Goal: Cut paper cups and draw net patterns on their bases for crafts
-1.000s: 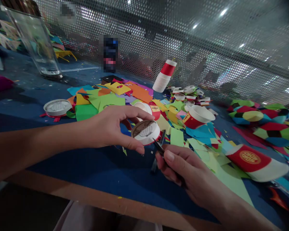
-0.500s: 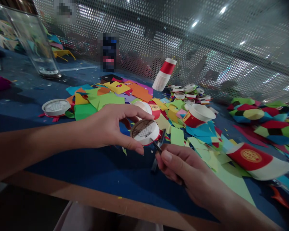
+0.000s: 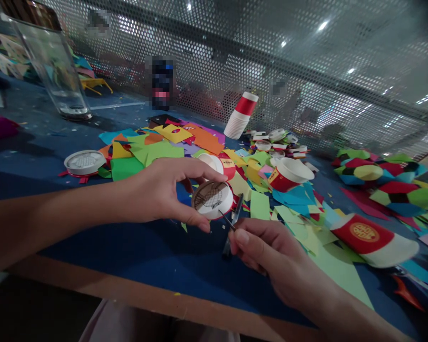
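Note:
My left hand point(image 3: 167, 192) grips a cut-off paper cup bottom point(image 3: 217, 199) by its rim, thumb on the near side and fingers on the far side. Its round white face is tilted toward me and bears a dark grid-like line drawing and small lettering. In my right hand point(image 3: 260, 244) is a thin dark pen point(image 3: 228, 221), pinched between thumb and fingers, its tip at the near edge of that face. A dark, slim stick-like object point(image 3: 238, 211) shows just behind my right fingers; whether I hold it too cannot be told.
Coloured paper scraps point(image 3: 157, 154) spread across the blue table point(image 3: 128, 251). Another cup bottom point(image 3: 84, 162) lies left, a glass bottle point(image 3: 53, 71) behind it. Stacked paper cups point(image 3: 240, 116), a pile of cup bottoms point(image 3: 278, 142), an upright cup point(image 3: 290, 173) and a cut cup point(image 3: 371, 240) stand or lie rightward.
The pen tip has shifted slightly left and down on the cup bottom's face. Both hands keep their grips. The whole view has moved a little.

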A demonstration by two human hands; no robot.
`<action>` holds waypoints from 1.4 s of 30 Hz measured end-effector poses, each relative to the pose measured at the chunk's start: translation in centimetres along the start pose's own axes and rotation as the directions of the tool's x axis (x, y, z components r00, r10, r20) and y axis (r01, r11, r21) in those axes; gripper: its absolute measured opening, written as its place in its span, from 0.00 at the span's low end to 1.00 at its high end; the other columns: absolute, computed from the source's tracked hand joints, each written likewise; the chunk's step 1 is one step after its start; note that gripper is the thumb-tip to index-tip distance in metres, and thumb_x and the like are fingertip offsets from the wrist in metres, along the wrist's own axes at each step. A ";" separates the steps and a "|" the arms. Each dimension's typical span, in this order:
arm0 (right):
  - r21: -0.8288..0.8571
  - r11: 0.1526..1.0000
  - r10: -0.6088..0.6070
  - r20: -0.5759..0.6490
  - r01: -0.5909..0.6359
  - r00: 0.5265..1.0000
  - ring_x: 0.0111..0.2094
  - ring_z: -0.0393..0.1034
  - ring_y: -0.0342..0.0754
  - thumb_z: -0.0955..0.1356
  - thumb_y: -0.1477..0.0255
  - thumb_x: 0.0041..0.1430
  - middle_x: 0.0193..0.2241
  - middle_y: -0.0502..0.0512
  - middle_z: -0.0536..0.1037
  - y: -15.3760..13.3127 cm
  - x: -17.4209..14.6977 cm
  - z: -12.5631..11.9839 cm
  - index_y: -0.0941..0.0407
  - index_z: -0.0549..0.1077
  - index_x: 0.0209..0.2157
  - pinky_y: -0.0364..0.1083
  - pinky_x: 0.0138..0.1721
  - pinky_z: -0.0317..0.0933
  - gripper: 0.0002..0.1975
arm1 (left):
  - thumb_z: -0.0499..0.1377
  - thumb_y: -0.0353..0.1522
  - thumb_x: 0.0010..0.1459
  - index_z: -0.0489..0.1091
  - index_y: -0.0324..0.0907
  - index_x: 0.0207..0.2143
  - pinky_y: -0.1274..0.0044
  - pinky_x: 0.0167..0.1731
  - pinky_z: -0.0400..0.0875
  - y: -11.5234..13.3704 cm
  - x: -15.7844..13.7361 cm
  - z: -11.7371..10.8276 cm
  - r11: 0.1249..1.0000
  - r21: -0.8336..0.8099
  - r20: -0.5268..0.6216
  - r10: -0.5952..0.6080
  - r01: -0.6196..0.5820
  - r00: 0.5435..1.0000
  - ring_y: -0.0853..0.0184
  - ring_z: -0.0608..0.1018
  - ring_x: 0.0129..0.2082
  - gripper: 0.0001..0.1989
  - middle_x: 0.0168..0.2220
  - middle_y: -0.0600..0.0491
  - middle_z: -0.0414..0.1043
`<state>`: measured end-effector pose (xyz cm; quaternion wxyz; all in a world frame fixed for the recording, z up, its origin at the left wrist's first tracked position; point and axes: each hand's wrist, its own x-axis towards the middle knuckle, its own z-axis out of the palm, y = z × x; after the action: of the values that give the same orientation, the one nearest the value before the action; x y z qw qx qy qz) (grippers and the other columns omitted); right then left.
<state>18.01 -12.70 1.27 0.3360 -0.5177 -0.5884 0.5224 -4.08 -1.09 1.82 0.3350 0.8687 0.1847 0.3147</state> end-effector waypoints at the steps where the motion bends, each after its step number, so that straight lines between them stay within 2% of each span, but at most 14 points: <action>1: -0.002 1.000 -0.003 0.000 0.003 1.000 0.17 0.46 0.38 0.69 0.46 0.59 0.15 0.43 0.58 0.1 0.0 0.0 0.56 0.72 0.24 0.42 0.15 0.37 0.27 | 0.76 0.42 0.43 0.75 0.45 0.53 0.75 0.45 0.71 0.0 0.0 0.0 1.000 0.006 0.001 0.004 -0.004 1.000 0.62 0.78 0.46 0.34 0.49 0.53 0.79; 5: -0.001 1.000 0.004 0.001 -0.004 1.000 0.16 0.46 0.38 0.68 0.47 0.61 0.15 0.43 0.58 0.4 -0.1 -0.1 0.56 0.73 0.25 0.42 0.15 0.37 0.26 | 0.76 0.42 0.43 0.76 0.45 0.52 0.75 0.45 0.70 0.1 0.0 0.0 1.000 0.010 -0.011 -0.019 0.020 1.000 0.63 0.77 0.44 0.33 0.47 0.54 0.79; 10: 0.060 0.998 0.014 0.007 -0.014 1.000 0.18 0.46 0.37 0.70 0.46 0.59 0.17 0.43 0.59 0.3 0.0 0.0 0.57 0.73 0.28 0.42 0.16 0.37 0.26 | 0.76 0.42 0.42 0.75 0.46 0.51 0.75 0.40 0.70 0.0 0.1 0.3 0.991 -0.098 -0.035 -0.095 0.091 0.995 0.65 0.76 0.38 0.33 0.43 0.54 0.78; 16: 0.037 0.998 0.041 0.074 -0.044 0.996 0.21 0.48 0.37 0.69 0.44 0.57 0.20 0.44 0.58 0.1 -0.1 0.1 0.58 0.68 0.27 0.42 0.20 0.39 0.29 | 0.75 0.50 0.41 0.74 0.46 0.49 0.75 0.36 0.72 -0.5 -0.2 0.9 0.972 -0.193 -0.005 -0.140 0.136 0.990 0.64 0.76 0.36 0.35 0.40 0.53 0.76; 20: 0.026 0.998 0.049 0.081 -0.051 0.996 0.21 0.49 0.37 0.69 0.40 0.53 0.20 0.44 0.58 0.1 0.0 0.2 0.58 0.68 0.27 0.42 0.22 0.40 0.32 | 0.73 0.57 0.36 0.75 0.47 0.51 0.75 0.35 0.72 -1.1 -0.5 1.5 0.975 -0.171 -0.023 -0.150 0.144 0.988 0.63 0.76 0.36 0.41 0.42 0.52 0.75; 23: -0.001 0.998 0.057 0.056 -0.057 0.997 0.21 0.50 0.38 0.68 0.39 0.53 0.20 0.45 0.60 0.3 0.1 0.1 0.59 0.70 0.28 0.43 0.22 0.40 0.33 | 0.72 0.60 0.35 0.75 0.49 0.51 0.74 0.36 0.72 -1.1 -0.5 1.6 0.975 -0.146 -0.035 -0.173 0.167 0.984 0.62 0.77 0.38 0.42 0.43 0.51 0.75; 27: -0.040 0.999 0.019 0.040 -0.017 0.999 0.21 0.51 0.38 0.67 0.39 0.55 0.20 0.46 0.63 0.5 0.3 0.1 0.59 0.72 0.27 0.42 0.21 0.42 0.33 | 0.72 0.58 0.36 0.76 0.49 0.50 0.75 0.35 0.72 -0.7 -0.5 1.3 0.982 -0.111 -0.034 -0.160 0.156 0.986 0.63 0.76 0.35 0.40 0.42 0.52 0.76; 33: -0.047 0.999 0.015 0.026 -0.014 1.000 0.19 0.50 0.37 0.68 0.40 0.56 0.20 0.45 0.63 0.3 0.2 0.3 0.59 0.71 0.27 0.42 0.19 0.41 0.32 | 0.75 0.50 0.41 0.75 0.49 0.49 0.76 0.37 0.71 -0.4 -0.3 0.9 0.994 -0.051 -0.045 -0.097 0.094 0.994 0.65 0.76 0.36 0.34 0.43 0.55 0.76; 42: -0.065 0.997 0.037 0.023 -0.036 0.999 0.19 0.50 0.38 0.67 0.40 0.55 0.20 0.45 0.62 -0.2 0.2 0.3 0.57 0.70 0.26 0.42 0.19 0.41 0.31 | 0.75 0.48 0.42 0.75 0.48 0.49 0.75 0.39 0.72 -0.1 -0.2 0.9 0.995 -0.069 -0.041 -0.070 0.067 0.997 0.66 0.75 0.35 0.32 0.43 0.54 0.75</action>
<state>17.61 -12.56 1.33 0.3025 -0.5326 -0.5994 0.5153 -3.62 -1.56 1.13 0.3706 0.8430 0.2108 0.3281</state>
